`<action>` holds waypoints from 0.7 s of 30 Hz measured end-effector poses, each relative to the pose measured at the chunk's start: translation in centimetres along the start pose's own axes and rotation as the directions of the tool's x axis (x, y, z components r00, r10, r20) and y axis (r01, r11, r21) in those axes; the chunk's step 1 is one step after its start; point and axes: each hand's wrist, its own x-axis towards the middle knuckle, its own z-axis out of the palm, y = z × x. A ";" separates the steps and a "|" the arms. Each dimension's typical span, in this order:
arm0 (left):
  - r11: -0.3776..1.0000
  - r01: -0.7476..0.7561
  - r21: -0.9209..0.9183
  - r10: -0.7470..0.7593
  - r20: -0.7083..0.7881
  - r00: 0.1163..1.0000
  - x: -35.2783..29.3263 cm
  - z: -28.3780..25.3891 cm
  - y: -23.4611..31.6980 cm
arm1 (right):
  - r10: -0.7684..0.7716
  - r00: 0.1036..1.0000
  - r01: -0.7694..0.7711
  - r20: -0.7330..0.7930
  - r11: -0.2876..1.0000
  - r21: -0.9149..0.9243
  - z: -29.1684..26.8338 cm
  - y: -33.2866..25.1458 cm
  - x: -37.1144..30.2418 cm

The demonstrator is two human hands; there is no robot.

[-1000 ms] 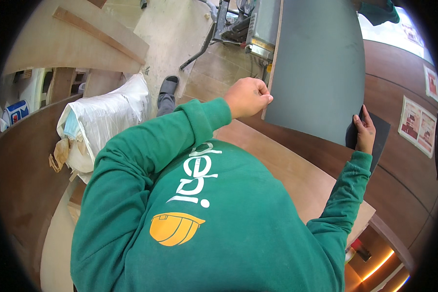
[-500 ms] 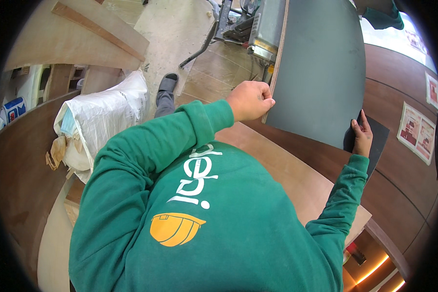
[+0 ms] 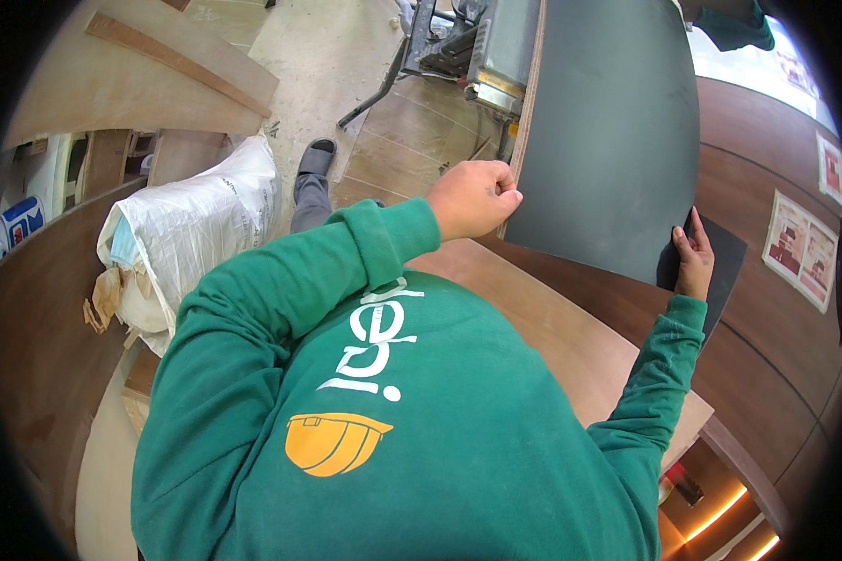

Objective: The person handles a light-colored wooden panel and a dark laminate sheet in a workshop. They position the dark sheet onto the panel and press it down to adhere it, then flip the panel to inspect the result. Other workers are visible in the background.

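Note:
A large dark grey panel (image 3: 608, 140) stretches away from me at the upper right, with a layered, wood-coloured edge along its left side. At its near left corner my left hand (image 3: 475, 198) is closed, thumb and fingers pressed together against that edge; what lies between them is hidden. My right hand (image 3: 693, 260) grips the panel's near right corner, thumb on top and one finger stretched along the side. Below that hand a black sheet (image 3: 728, 271) sticks out from under the panel.
A brown wooden surface (image 3: 571, 327) lies below the panel. At the left stands a stuffed white sack (image 3: 206, 201). A grey machine (image 3: 507, 51) with a black metal leg (image 3: 379, 98) is beyond my left hand. Brown wall panels (image 3: 748, 178) with pinned sheets (image 3: 800, 251) rise at the right.
Both hands keep their places at the panel's near corners. The view has turned slightly, so the sack, the floor and my left hand appear a little further left.

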 end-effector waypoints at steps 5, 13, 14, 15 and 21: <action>0.982 0.104 -0.159 -0.098 0.043 0.994 0.2 0.5 -0.4 | 0.025 1.000 -0.025 0.006 0.999 -0.020 -0.5 -0.9 0.0; 0.960 0.227 -0.161 -0.198 0.181 0.963 -0.2 0.5 0.2 | -0.061 0.998 0.060 0.008 0.994 0.087 0.1 -0.8 -0.2; 0.963 0.231 -0.137 -0.207 0.169 0.964 -0.4 0.5 0.5 | -0.033 0.999 0.033 0.011 0.997 0.069 -0.1 -0.6 -0.2; 0.966 0.234 -0.113 -0.215 0.157 0.964 -0.5 0.5 0.8 | -0.053 0.999 0.052 0.001 0.996 0.078 -0.3 -0.4 -0.2; 0.967 0.191 -0.170 -0.170 0.130 0.977 -0.8 0.8 0.5 | -0.106 0.994 0.105 -0.005 0.980 0.166 0.0 0.5 -0.1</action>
